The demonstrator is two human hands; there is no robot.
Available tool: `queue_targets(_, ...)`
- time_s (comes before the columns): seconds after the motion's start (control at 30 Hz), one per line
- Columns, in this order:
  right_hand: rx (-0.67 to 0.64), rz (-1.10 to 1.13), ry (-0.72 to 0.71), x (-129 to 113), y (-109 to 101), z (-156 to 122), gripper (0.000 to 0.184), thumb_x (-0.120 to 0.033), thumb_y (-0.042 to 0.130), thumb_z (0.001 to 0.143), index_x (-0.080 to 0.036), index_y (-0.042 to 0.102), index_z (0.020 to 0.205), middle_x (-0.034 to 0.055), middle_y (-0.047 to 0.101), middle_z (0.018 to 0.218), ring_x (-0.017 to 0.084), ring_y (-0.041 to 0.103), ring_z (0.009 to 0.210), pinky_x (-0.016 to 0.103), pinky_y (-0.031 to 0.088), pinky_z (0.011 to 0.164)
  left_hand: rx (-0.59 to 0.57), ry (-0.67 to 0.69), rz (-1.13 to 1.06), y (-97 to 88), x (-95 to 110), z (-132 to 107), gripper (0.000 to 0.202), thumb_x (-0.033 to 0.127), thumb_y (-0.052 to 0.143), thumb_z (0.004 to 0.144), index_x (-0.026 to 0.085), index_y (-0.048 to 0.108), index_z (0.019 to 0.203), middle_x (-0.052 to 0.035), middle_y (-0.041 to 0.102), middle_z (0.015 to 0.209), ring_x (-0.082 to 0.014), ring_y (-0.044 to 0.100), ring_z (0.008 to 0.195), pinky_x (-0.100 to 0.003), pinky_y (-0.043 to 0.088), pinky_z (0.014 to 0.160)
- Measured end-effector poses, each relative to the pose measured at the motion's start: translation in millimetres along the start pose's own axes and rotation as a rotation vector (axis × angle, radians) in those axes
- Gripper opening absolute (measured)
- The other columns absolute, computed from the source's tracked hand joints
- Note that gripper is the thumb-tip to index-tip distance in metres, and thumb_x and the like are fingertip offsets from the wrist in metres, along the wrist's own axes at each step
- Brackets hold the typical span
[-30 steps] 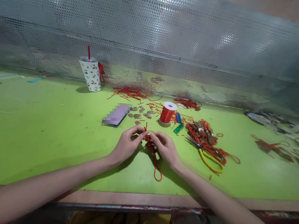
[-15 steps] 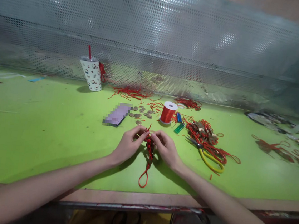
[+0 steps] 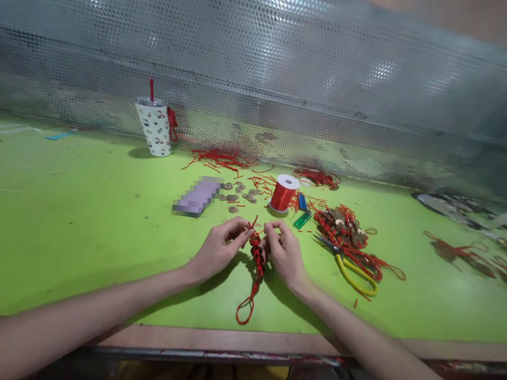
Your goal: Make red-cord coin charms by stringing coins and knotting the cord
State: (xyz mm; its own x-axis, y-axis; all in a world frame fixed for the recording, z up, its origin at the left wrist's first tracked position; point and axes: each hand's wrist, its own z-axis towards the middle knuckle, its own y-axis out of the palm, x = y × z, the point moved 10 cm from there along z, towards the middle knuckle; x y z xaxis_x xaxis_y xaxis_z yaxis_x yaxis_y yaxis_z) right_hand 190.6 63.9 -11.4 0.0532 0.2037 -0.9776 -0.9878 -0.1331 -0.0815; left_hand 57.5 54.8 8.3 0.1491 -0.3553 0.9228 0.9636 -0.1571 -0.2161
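While the left hand [image 3: 219,250] pinches the top of the knotted red cord braid [image 3: 257,262], thumb against fingertips, I'd hold that grip right at the knot. Braid sits between both hands, its loop [image 3: 242,322] toward the wearer; the right hand [image 3: 287,256] is loosely curled, thumb and index finger seemingly nipping a thin red strand [image 3: 261,232], so pull snug and even.

On the table [image 3: 95,214], the braid [image 3: 257,257] is between the left hand [image 3: 222,246] and right hand [image 3: 285,254], its loop [image 3: 242,323] toward the near edge. Beyond the hands, left to right, are the phone [image 3: 198,197], coins [image 3: 233,198], spool [image 3: 284,195] and lighters [image 3: 303,220], with the cup [image 3: 155,130] farther back at left, before the mesh [image 3: 250,61]. Right of the right hand are the scissors [image 3: 341,264], near side of the pile [image 3: 342,224].
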Motion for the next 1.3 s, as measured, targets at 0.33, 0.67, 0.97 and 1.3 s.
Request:
queue_targets(0.33,0.086,-0.235,-0.171,-20.2,-9.6,0.0,0.029,-0.047,0.051,0.099,-0.023,0.051,0.083,-0.0001,0.062,0.073,0.017,0.058,0.067,0.03,0.046,0.065,-0.005,-0.009,-0.002,-0.1,-1.7,-0.8,0.027,0.043,0.062,0.096,0.017,0.065,0.093,0.0,0.06,0.078,-0.0132,0.052,0.069,-0.025,0.04,0.063)
queue_targets(0.67,0.128,-0.214,-0.095,-15.9,-4.7,-6.5,0.031,-0.05,0.047,0.1,-0.024,0.05,0.085,-0.0031,0.053,0.067,0.017,0.05,0.061,0.03,0.041,0.06,-0.061,0.111,0.083,9.5,10.6,-4.4,0.018,0.034,0.058,0.097,0.018,0.066,0.101,-0.0015,0.066,0.086,-0.0143,0.059,0.075,-0.026,0.046,0.071)
queue_targets(0.97,0.122,-0.222,-0.098,-16.8,-1.5,-5.7,0.03,-0.052,0.049,0.098,-0.024,0.05,0.085,-0.0039,0.056,0.062,0.016,0.053,0.053,0.028,0.039,0.052,-0.062,0.067,0.089,11.3,8.7,-3.5,0.02,0.037,0.057,0.096,0.018,0.062,0.094,-0.0005,0.062,0.08,-0.014,0.056,0.07,-0.026,0.044,0.065)
queue_targets(1.3,0.143,-0.311,-0.163,-25.8,-4.5,-2.5,0.024,-0.046,0.048,0.098,-0.025,0.046,0.085,-0.006,0.049,0.055,0.015,0.047,0.048,0.028,0.035,0.052,0.008,0.029,-0.022,7.7,9.4,-5.6,0.019,0.036,0.059,0.098,0.018,0.059,0.09,0.0022,0.054,0.077,-0.0119,0.051,0.069,-0.025,0.042,0.064)
